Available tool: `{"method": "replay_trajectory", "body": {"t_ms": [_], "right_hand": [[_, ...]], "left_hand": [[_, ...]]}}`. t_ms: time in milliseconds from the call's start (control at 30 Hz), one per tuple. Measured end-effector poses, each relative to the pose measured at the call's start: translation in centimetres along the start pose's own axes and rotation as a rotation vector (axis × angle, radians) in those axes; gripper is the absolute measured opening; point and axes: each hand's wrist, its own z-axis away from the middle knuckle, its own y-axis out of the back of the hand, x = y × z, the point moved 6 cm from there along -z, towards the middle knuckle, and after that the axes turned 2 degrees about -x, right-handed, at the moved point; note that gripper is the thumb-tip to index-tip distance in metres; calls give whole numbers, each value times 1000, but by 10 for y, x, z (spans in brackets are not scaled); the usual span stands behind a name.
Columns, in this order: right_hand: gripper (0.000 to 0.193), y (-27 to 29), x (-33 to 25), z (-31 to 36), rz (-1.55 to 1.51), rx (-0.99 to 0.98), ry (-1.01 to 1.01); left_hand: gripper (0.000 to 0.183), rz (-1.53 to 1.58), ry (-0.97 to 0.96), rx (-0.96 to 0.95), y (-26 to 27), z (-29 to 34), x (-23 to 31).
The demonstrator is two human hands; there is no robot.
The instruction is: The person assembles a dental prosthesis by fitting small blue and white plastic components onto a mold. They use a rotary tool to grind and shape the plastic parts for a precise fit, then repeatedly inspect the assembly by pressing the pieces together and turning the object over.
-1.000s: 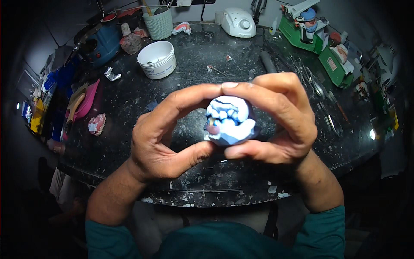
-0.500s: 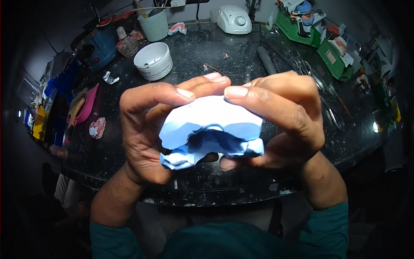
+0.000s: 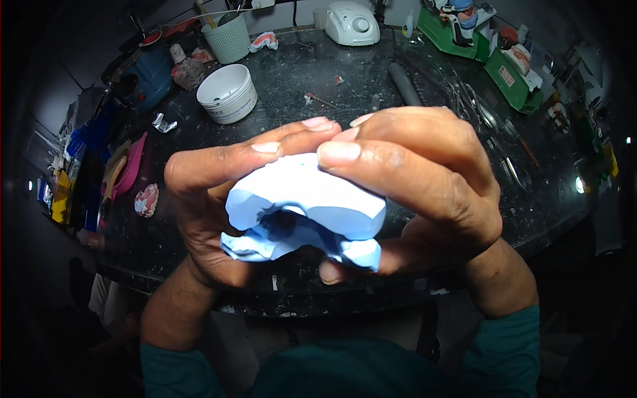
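Note:
A pale blue dental cast (image 3: 308,199) is held up over the near part of the bench, its upper block and lower piece meeting at the sides around a dark arched hollow. My left hand (image 3: 202,199) grips its left side, fingers across the top and palm behind the edge. On the other side, my right hand (image 3: 438,179) presses the index finger on top, with the thumb under the lower right corner. Strong light washes out the upper face. The far side of the cast, where other fingers reach, is hidden.
A white tub (image 3: 227,96) stands beyond my left hand. Pink dustpan (image 3: 133,162) and a pink-and-white cast (image 3: 146,200) lie left. Metal hand tools (image 3: 481,109) are spread right, near green articulator stands (image 3: 514,83). A white control box (image 3: 352,24) and a pen cup (image 3: 225,38) stand at the back.
Both hands have shifted the cast slightly left and tilted it, so its right side now sits lower. The grip is kept, and the whole bench view has shifted a little.

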Motion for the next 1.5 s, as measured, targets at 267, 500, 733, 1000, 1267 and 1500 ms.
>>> {"method": "replay_trajectory", "body": {"t_ms": [267,500,733,1000,1267,1500], "right_hand": [[59,-5,-4,-3,-37,-19,-54],[66,-2,-1,-2,-51,-26,2],[70,-2,3,3,-15,-80,-8],[70,-6,11,6,-48,-85,-64],[42,-24,8,14,225,-128,65],[43,-28,5,9,232,-155,133]], "left_hand": [[71,-24,44,10,6,10,-1],[81,-26,34,-44,1,5,1],[68,20,114,67,-2,7,-1],[63,125,201,67,-2,5,-6],[65,187,401,267,1,13,-17],[61,-9,439,229,-7,10,-7]]}}
